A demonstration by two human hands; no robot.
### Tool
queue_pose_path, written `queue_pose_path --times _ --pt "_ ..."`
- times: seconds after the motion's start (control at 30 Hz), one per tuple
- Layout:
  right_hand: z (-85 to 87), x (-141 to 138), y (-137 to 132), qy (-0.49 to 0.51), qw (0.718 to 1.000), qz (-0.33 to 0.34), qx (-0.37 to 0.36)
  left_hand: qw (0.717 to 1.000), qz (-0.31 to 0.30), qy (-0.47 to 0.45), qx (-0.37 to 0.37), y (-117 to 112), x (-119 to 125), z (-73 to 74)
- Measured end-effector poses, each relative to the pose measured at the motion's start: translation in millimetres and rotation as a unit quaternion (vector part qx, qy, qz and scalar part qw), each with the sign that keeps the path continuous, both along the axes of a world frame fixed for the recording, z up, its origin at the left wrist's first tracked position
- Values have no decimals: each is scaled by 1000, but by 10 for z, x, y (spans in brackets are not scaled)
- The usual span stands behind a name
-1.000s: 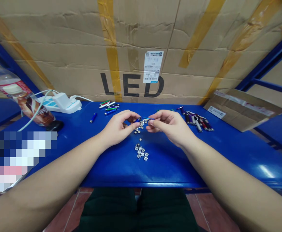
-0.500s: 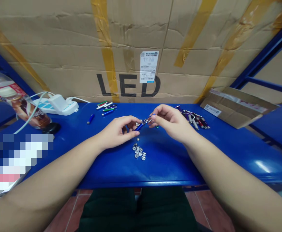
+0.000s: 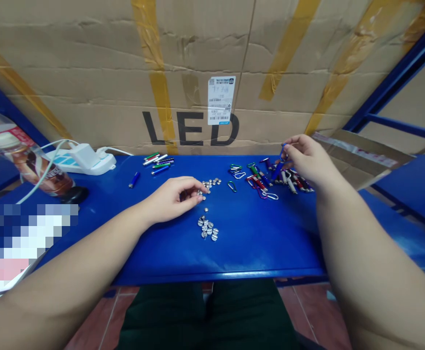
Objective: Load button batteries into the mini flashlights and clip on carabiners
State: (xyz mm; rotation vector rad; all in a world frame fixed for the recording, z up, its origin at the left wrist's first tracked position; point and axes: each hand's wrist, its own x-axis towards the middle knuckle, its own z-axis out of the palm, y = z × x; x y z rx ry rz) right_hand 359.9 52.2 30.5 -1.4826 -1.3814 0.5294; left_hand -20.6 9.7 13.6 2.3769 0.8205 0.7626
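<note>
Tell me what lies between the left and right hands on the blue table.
In the head view, a cluster of small silver discs sits nearest the left hand, then loose carabiner clips, then keychain flashlights near the right hand.

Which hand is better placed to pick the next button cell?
Left, likely: the left hand has its fingertips at the button cells, while the right hand is up holding a blue keychain flashlight over the other flashlights.

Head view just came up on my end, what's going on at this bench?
A person works at a blue bench. Their right hand pinches a blue keychain flashlight above a heap of keychain flashlights with carabiner clips. Their left hand has its fingertips at a cluster of small silver discs. A second cluster lies nearer the person.
</note>
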Motion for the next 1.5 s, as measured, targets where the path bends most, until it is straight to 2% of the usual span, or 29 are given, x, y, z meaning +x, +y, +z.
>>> queue_pose_path --times 0.1,0.2,0.3,0.6,0.87,0.93,1.0,1.13,1.2,1.33,1.5 --pt "-100 103 76 -13 1000 -12 -24 1000 -4 10 -2 2 -2 0" --pt "-161 122 121 -86 995 -28 -38 1000 -8 15 -5 7 -2 -3" --pt "-177 109 146 -163 985 -54 -31 1000 -13 18 -4 16 -5 -9" --pt "-265 -12 228 -255 966 -34 -34 1000 -10 29 -1 23 -12 -18" --pt "-269 -79 230 -318 943 -63 -72 999 -13 31 -3 35 -12 -18" --pt "-232 -90 192 -344 936 -52 -53 999 -10 33 -4 34 -14 -17" --pt "-176 -120 129 -354 934 -10 -53 999 -9 36 -6 31 -17 -16" --pt "-73 -212 -27 -320 933 122 -114 999 -9 35 -10 25 -24 -15" --pt "-55 -245 -81 -310 929 156 -131 999 -7 35 -8 24 -24 -14" --pt "-55 -266 -120 -331 916 161 -160 999 -9 35 -4 27 -20 -14" --pt "-10 -277 -149 -383 899 101 -186 999 -11 40 -1 36 -26 -17"
